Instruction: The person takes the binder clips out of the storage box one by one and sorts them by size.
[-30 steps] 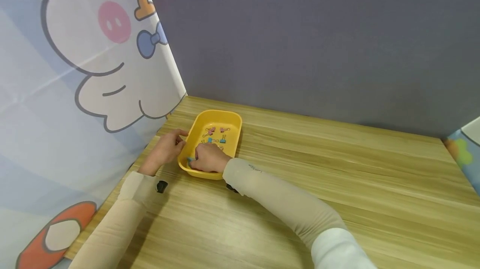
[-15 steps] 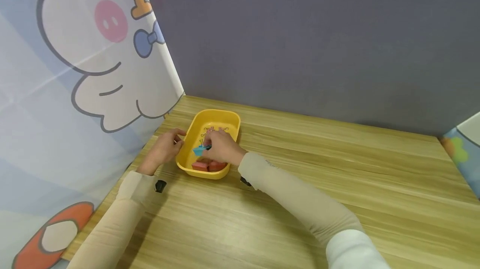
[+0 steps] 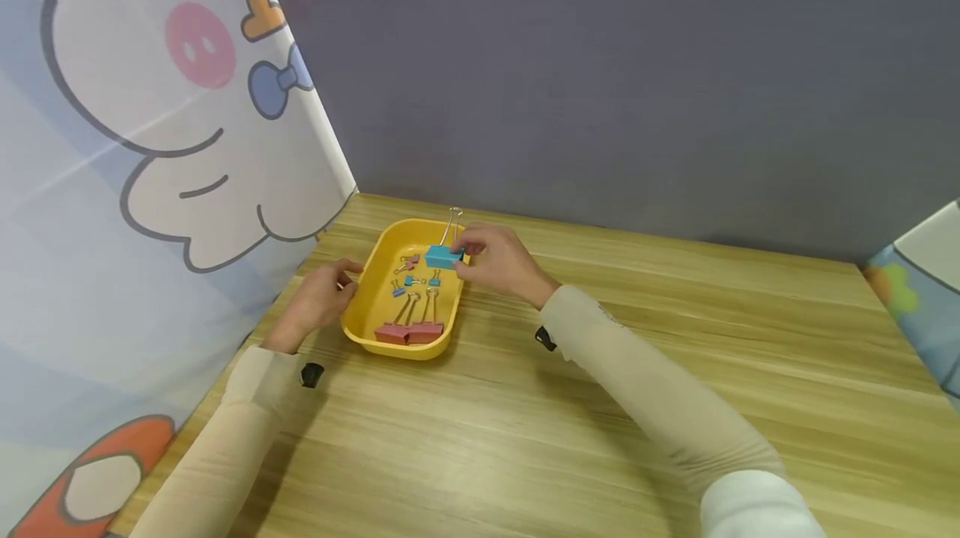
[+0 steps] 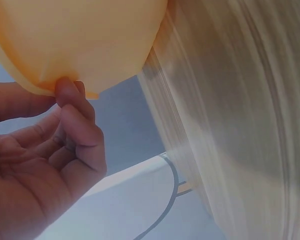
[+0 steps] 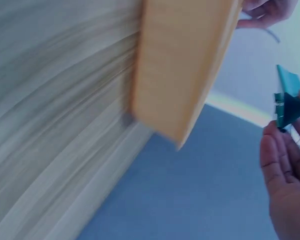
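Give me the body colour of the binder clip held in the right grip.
Turquoise blue; the binder clip shows best in the head view.

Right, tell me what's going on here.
A person's right hand is holding a large blue binder clip above a yellow plastic tray, while the left hand pinches the tray's rim. Two large red binder clips sit at the tray's near end, with small blue binder clips and small pink binder clips farther in.
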Demonstrator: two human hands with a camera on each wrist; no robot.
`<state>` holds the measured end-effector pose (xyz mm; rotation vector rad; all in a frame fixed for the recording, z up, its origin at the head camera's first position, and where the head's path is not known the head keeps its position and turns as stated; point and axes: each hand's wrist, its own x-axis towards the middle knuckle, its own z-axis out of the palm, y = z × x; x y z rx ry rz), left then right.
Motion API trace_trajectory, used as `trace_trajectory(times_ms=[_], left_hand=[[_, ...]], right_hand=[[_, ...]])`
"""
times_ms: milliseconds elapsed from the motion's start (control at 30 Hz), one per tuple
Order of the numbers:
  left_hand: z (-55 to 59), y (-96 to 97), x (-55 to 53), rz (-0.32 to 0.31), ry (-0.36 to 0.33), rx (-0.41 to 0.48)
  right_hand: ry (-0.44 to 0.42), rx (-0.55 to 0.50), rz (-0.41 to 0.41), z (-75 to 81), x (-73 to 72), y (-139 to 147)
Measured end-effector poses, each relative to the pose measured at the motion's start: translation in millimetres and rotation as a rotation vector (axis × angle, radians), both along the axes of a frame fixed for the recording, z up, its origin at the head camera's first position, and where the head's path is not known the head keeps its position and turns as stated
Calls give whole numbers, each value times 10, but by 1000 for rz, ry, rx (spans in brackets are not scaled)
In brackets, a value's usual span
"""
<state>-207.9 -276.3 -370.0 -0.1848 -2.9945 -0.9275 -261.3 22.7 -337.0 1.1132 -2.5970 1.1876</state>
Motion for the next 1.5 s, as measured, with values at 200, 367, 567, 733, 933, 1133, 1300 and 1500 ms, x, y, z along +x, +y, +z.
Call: trace_trajectory(times_ms=[200,367,567,733,933,1133,1300,1500], left_hand=[[1,-31,8,-13,26,-8],[-9,-20,-2,-24,26,-8],[-22,-7,-10,-23,22,-9],[-8,8,-5,-36,10,-3],[-17,22,-26,-35,20,-10],[-19,32,-37,-23,7,-12],[-15,42,-41,-20,0,-10],[-5,31,-46,-18,-15,-8]], right_hand=[[24,-62,-20,-112,-71,302],[33,-62,-47,-214,-132,561],[3,-32,-80,-395,-199,847],[-62,-1,-86,-544,-233,1004],[-134,50,-98,-693,-260,1110],[-165,90,-112,-785,-301,1168],[-200,155,-119,-801,-325,1178],[-220,195,-114,-788,-338,1158]])
